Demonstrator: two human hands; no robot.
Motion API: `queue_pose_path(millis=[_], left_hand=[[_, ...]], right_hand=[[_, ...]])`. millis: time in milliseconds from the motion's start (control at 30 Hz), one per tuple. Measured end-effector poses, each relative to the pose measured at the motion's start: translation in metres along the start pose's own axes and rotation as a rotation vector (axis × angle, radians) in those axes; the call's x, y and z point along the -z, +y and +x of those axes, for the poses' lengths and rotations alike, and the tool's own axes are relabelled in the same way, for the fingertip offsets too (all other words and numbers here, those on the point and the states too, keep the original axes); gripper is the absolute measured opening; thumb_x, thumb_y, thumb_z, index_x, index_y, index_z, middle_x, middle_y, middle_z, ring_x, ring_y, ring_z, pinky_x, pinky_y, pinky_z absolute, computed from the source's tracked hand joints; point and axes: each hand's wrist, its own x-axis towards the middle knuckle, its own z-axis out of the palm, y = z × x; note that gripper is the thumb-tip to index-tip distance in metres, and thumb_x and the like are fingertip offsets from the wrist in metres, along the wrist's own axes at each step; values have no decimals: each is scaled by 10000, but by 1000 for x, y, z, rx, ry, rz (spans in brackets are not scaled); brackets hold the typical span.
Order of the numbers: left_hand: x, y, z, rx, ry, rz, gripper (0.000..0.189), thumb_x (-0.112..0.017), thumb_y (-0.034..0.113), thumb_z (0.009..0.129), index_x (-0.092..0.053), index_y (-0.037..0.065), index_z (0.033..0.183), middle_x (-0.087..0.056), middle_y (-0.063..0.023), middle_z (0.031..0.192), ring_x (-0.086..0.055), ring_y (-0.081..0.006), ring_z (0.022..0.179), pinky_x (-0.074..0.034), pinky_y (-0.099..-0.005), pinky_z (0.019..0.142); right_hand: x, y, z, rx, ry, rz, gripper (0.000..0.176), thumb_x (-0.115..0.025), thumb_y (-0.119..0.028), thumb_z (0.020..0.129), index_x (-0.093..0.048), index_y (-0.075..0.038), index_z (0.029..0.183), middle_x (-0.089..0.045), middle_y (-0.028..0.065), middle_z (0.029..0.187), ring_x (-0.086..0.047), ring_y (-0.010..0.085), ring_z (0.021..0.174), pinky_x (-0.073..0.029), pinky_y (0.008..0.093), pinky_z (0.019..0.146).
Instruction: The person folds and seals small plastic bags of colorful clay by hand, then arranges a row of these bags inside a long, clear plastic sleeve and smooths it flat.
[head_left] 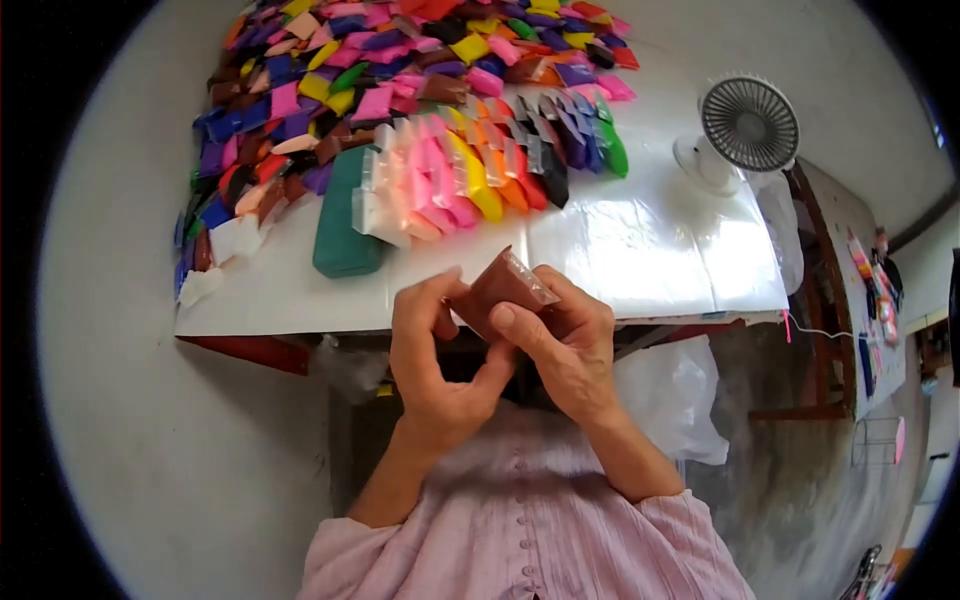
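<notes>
Just in front of the table's near edge, a small brown packet (488, 288) with a clear plastic end strip is held up at a tilt. My right hand (578, 352) grips its right side, thumb pressed on the face and fingers behind. My left hand (437, 362) is curled around the lower left side, with fingertips at the packet's edge and the thumb near its bottom. Beyond the hands lies a row of colored packets (484, 188), sorted by shade from pale peach to green. A dark green block (350, 215) stands at the left end of this row.
A large heap of mixed colored packets (370, 70) covers the table's back left. White scraps (236, 240) lie near its front. On the right stands a small white fan (750, 125). Plastic bags (680, 395) hang below the table (650, 265); a side bench (850, 220) holds several items.
</notes>
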Motion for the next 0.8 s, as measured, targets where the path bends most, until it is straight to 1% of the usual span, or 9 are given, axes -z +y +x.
queue_pose_path(millis=[33, 133, 167, 267, 300, 500, 600, 700, 800], left_hand=[[-3, 6, -1, 179, 3, -173, 654, -730, -10, 713, -463, 8, 1309, -540, -89, 1084, -554, -152, 909, -448, -257, 769], [-2, 11, -1, 527, -66, -679, 641, -691, -5, 767, -421, 5, 1349, -517, -75, 1130, -525, -107, 981, -441, -237, 785], [-5, 10, -3, 572, -60, -800, 479, -671, 26, 852, -479, -8, 1289, -558, -59, 1088, -538, -82, 957, -451, -223, 775], [-1, 4, -12, 666, -178, -916, 329, -676, 69, 899, -546, -17, 1189, -608, -44, 1005, -570, -82, 890, -469, -225, 762], [-5, 12, -9, 667, -85, -844, 258, -690, 155, 904, -605, -15, 1078, -638, -19, 885, -571, -73, 761, -461, -205, 677], [-3, 14, -10, 576, -124, -813, 222, -712, 91, 876, -605, -9, 1043, -620, -9, 887, -553, -55, 757, -449, -188, 665], [-3, 15, -11, 618, -137, -824, 219, -719, 105, 869, -610, -5, 1025, -612, -1, 872, -550, -52, 761, -449, -188, 667], [-3, 16, -12, 688, -175, -845, 228, -720, 110, 860, -613, -6, 1025, -612, -1, 867, -549, -54, 762, -451, -190, 672], [-2, 10, -15, 678, -224, -928, 199, -681, 42, 890, -608, -34, 1059, -628, -31, 937, -586, -82, 839, -493, -226, 762]], right_hand=[[1, -5, -2, -13, 23, 22, 199, -728, -129, 857, -610, 29, 886, -550, 5, 785, -503, 62, 685, -413, 215, 601], [5, -9, -8, 25, 48, 40, 166, -711, -90, 866, -600, 34, 854, -540, 4, 778, -518, 66, 671, -418, 212, 594], [6, -9, -10, 51, 50, 39, 159, -706, -78, 868, -597, 35, 846, -536, 4, 776, -524, 67, 668, -419, 211, 592], [5, -3, -16, 90, 56, 56, 150, -714, -77, 861, -609, 32, 866, -532, 5, 775, -540, 63, 675, -423, 219, 585], [7, -1, -17, 83, 47, 34, 149, -718, -77, 856, -614, 29, 871, -534, 6, 777, -539, 62, 670, -419, 218, 581], [19, -3, -14, 23, 19, -38, 147, -740, -88, 826, -639, 16, 851, -523, 6, 750, -520, 59, 639, -377, 211, 547], [20, -8, -15, 90, 43, -144, 144, -733, -81, 824, -623, 10, 802, -510, 7, 708, -511, 58, 624, -370, 215, 541], [18, -2, -18, 112, 86, -101, 173, -731, -74, 819, -588, 1, 753, -505, 10, 678, -497, 57, 595, -366, 225, 527], [19, -1, -17, 223, 90, -217, 215, -720, -77, 835, -555, -5, 717, -516, 6, 681, -509, 58, 578, -372, 221, 516]])
